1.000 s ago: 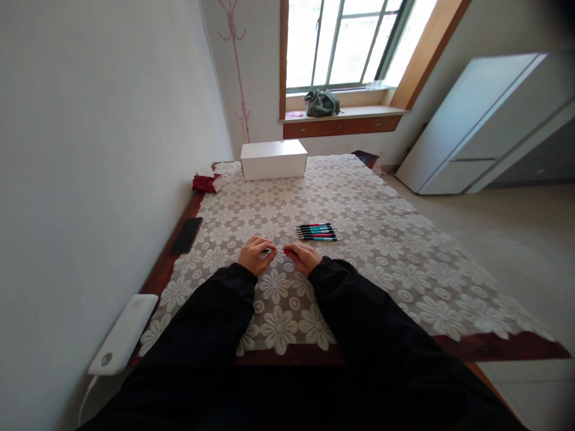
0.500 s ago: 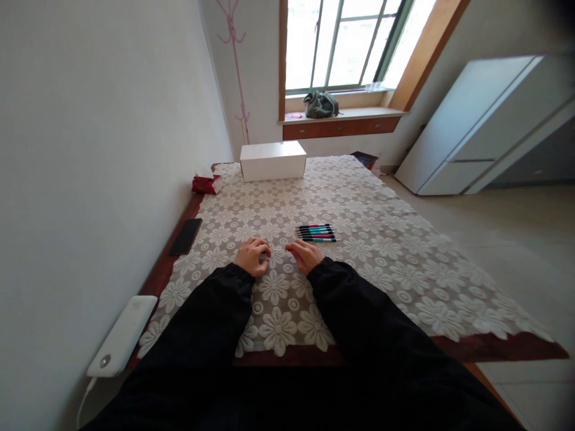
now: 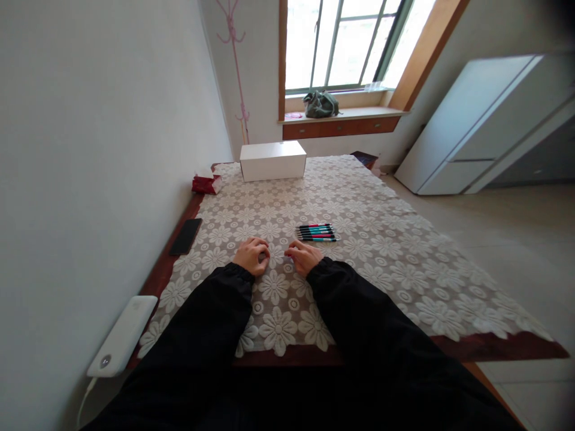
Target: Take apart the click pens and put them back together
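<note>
My left hand (image 3: 253, 255) rests on the lace tablecloth (image 3: 277, 326), its fingers curled inward around something I cannot make out. Facing it a short gap away, my right hand (image 3: 304, 257) pinches the end of a thin pale rod (image 3: 279, 257) between thumb and fingertips. The rod is small and faint, and its left end runs towards the left fingers; whether they touch it I cannot tell. Just beyond my right hand lies a neat row of several pens (image 3: 315, 233), black with red and teal barrels, side by side.
A white box (image 3: 273, 163) stands at the far end of the table. Along the left edge are a red tissue pack (image 3: 206, 184), a black phone (image 3: 185, 236) and a white device with a cable (image 3: 123, 336). The wall (image 3: 112, 149) runs close on the left.
My right hand has shifted very slightly, and the red bit at its fingertips no longer shows. The rod between the hands sits a little lower. My left hand has hardly moved.
</note>
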Demonstrator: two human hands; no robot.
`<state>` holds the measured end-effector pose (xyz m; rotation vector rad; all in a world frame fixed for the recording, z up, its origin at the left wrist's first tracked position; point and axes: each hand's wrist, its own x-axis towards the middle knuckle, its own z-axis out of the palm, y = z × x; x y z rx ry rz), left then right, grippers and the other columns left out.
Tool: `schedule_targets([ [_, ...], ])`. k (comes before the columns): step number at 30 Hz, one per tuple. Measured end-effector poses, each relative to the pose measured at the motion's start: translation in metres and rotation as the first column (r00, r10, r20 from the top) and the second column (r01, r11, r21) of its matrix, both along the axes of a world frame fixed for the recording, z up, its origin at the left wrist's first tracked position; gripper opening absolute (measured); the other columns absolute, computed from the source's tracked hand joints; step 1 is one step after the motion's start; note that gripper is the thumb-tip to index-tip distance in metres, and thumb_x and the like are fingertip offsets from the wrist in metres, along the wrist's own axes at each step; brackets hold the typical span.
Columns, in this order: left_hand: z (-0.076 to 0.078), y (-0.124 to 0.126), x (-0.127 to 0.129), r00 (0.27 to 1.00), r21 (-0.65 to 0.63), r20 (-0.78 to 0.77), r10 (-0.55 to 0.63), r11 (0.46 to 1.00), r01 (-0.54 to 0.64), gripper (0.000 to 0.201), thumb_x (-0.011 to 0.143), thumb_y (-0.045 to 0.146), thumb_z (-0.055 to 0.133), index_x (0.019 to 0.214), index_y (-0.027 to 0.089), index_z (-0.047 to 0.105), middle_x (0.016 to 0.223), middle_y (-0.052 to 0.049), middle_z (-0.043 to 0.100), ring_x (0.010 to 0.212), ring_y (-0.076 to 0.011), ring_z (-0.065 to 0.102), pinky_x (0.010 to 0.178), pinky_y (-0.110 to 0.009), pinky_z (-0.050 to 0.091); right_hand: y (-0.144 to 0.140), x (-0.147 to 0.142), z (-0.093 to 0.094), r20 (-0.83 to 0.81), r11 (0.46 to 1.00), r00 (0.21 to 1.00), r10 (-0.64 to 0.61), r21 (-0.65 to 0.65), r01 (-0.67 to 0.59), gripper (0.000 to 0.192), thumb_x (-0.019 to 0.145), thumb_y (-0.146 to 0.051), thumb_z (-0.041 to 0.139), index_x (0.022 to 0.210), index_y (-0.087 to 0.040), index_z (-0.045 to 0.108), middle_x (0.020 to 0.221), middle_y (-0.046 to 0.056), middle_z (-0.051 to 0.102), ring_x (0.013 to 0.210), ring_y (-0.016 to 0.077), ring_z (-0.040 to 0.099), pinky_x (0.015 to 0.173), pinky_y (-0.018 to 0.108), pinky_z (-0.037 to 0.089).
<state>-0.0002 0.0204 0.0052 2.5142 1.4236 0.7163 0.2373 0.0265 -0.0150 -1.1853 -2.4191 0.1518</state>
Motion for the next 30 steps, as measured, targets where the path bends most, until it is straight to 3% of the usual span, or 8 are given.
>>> schedule_targets([
  [12,-0.003,0.002,0.002,0.996,0.027,0.077,-0.04,0.999,0.038,0.005,0.08,0.022,0.068,0.081,0.024,0.073,0.105,-0.005,0.07,0.108,-0.0247,0.059,0.099,-0.043,0.05,0.0,0.001,0.001,-0.006,0.999,1.0,0.005,-0.051,-0.005,0.029,0.087,-0.011,0.055,0.104,-0.026,0.073,0.109,0.004,0.064,0.08,0.0136,0.062,0.07,0.023,0.045],
  [19,-0.001,0.001,0.006,0.986,0.022,0.127,-0.108,0.994,0.106,0.007,0.086,0.026,0.065,0.085,0.025,0.072,0.105,-0.005,0.072,0.11,-0.0237,0.06,0.101,-0.043,0.049,0.001,-0.002,-0.006,-0.182,0.984,0.968,0.172,-0.017,-0.178,0.026,0.093,-0.015,0.049,0.108,-0.023,0.069,0.099,0.005,0.064,0.081,0.0152,0.062,0.074,0.024,0.048],
  [24,-0.002,0.001,0.008,0.98,0.028,0.14,-0.143,0.99,0.14,0.01,0.09,0.028,0.062,0.089,0.025,0.071,0.103,-0.005,0.072,0.107,-0.0219,0.062,0.101,-0.041,0.049,0.0,-0.004,-0.007,-0.238,0.975,0.95,0.201,-0.041,-0.217,0.025,0.096,-0.018,0.045,0.111,-0.021,0.065,0.098,0.006,0.064,0.083,0.0157,0.063,0.076,0.025,0.05],
  [27,-0.001,0.0,0.008,0.981,0.052,0.149,-0.124,0.992,0.117,0.012,0.091,0.032,0.061,0.093,0.024,0.069,0.102,-0.005,0.072,0.106,-0.0219,0.062,0.1,-0.039,0.049,0.0,-0.005,-0.006,-0.266,0.981,0.948,0.172,-0.044,-0.19,0.025,0.096,-0.017,0.044,0.113,-0.02,0.063,0.098,0.006,0.065,0.085,0.0169,0.063,0.078,0.027,0.05],
  [30,0.001,0.0,0.007,0.985,0.089,0.173,-0.014,0.996,-0.001,0.015,0.092,0.031,0.058,0.1,0.023,0.068,0.103,-0.005,0.072,0.107,-0.0234,0.062,0.099,-0.041,0.048,0.0,-0.004,-0.004,-0.321,0.985,0.937,0.14,-0.052,-0.165,0.024,0.096,-0.018,0.045,0.112,-0.02,0.062,0.098,0.007,0.065,0.088,0.0175,0.063,0.08,0.029,0.05],
])
